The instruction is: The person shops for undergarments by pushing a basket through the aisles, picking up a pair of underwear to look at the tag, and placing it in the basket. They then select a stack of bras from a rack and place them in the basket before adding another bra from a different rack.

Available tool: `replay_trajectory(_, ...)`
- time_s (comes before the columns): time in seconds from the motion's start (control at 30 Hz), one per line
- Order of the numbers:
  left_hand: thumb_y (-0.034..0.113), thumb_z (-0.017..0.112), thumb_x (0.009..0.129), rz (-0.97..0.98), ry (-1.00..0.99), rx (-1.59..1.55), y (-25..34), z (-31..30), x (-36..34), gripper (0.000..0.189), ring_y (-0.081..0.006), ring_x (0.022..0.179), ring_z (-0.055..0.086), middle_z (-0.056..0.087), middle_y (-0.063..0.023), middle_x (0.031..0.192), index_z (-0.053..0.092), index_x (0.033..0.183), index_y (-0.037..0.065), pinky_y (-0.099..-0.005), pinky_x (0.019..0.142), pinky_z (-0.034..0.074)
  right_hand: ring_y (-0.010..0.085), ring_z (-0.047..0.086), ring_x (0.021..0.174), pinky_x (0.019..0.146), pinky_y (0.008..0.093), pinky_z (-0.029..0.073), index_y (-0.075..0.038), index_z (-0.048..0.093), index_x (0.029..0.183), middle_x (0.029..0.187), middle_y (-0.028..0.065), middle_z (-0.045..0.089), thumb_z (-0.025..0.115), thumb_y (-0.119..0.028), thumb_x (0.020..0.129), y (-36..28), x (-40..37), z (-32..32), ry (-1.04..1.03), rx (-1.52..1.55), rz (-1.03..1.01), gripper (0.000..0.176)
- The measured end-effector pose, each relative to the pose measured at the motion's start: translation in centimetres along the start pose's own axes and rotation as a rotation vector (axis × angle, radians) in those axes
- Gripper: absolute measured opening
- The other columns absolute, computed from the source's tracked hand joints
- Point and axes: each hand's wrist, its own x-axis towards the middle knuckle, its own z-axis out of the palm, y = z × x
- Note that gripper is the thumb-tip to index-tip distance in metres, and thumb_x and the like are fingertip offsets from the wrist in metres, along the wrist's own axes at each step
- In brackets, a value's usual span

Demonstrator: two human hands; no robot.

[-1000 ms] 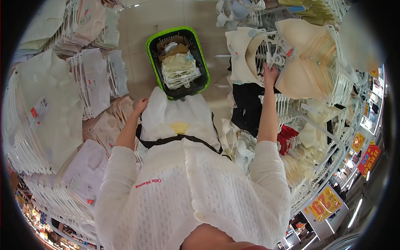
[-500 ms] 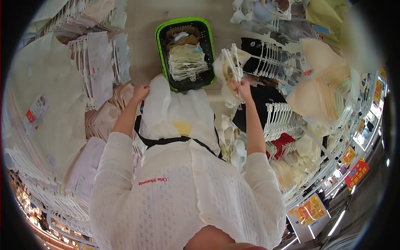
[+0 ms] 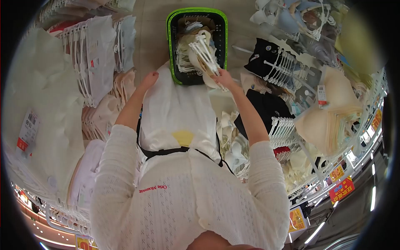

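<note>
My right hand [image 3: 225, 79] grips a bunch of cream bras on white hangers [image 3: 204, 53]. The bunch tilts over the near right part of a black basket with a bright green rim [image 3: 226, 37], overlapping its contents in this view. Inside the basket, more pale garments on white hangers [image 3: 183, 58] lie partly hidden beneath the bunch. My left hand [image 3: 151, 78] is curled closed beside my white skirt [image 3: 166, 100], left of the basket, with nothing showing in it.
Racks of pale garments [image 3: 99, 58] on white hangers line the left side. On the right hang black garments [image 3: 266, 104] and beige bras [image 3: 333, 108] on rails. The basket stands on a tiled floor [image 3: 152, 37] between the racks.
My right hand has swung the bunch of bras leftward from beside the right rack to over the basket. My left hand has moved slightly forward and right.
</note>
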Motion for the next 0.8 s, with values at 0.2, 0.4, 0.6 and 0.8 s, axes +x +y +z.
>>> replay_trajectory(0.2,0.022,0.049,0.078,0.049,0.055,0.045,3.3,-0.3,0.7,0.030,-0.0305,0.092,0.056,0.060,-0.0172,0.094,0.059,0.098,0.003,-0.0359,0.079,0.043,0.0216,0.057,0.060,0.059,0.0341,0.045,-0.002,0.058,0.081,0.069,0.0084,0.059,0.066,-0.024,0.067,3.0,3.0,3.0,0.076,-0.451,-0.103,0.026)
replay_trajectory(0.4,0.021,0.049,0.078,0.094,0.066,0.148,5.5,-1.3,1.5,0.027,-0.0333,0.092,0.055,0.060,-0.0179,0.094,0.059,0.095,0.002,-0.0372,0.079,0.043,0.0298,0.060,0.081,0.070,0.0393,0.047,-0.009,0.064,0.088,0.084,0.0140,0.063,0.060,-0.033,0.068,2.2,1.2,4.8,0.229,-0.582,0.188,0.031)
replay_trajectory(0.6,0.017,0.052,0.074,0.185,0.075,0.266,5.7,-1.6,2.1,0.039,-0.0342,0.098,0.052,0.056,-0.0183,0.106,0.050,0.111,0.005,-0.0378,0.084,0.042,0.0294,0.060,0.080,0.071,0.0383,0.047,-0.010,0.065,0.087,0.082,0.0146,0.063,0.059,-0.036,0.069,3.3,-0.1,5.7,0.057,-0.588,0.195,0.032)
replay_trajectory(0.8,0.015,0.059,0.068,0.679,-0.032,0.641,9.6,-0.7,-0.8,0.071,-0.0319,0.108,0.045,0.045,-0.0178,0.121,0.027,0.131,0.009,-0.0389,0.089,0.041,0.0307,0.060,0.081,0.072,0.0389,0.047,-0.006,0.065,0.085,0.083,0.0155,0.063,0.059,-0.036,0.068,3.3,-0.8,7.0,0.061,-0.590,0.175,0.035)
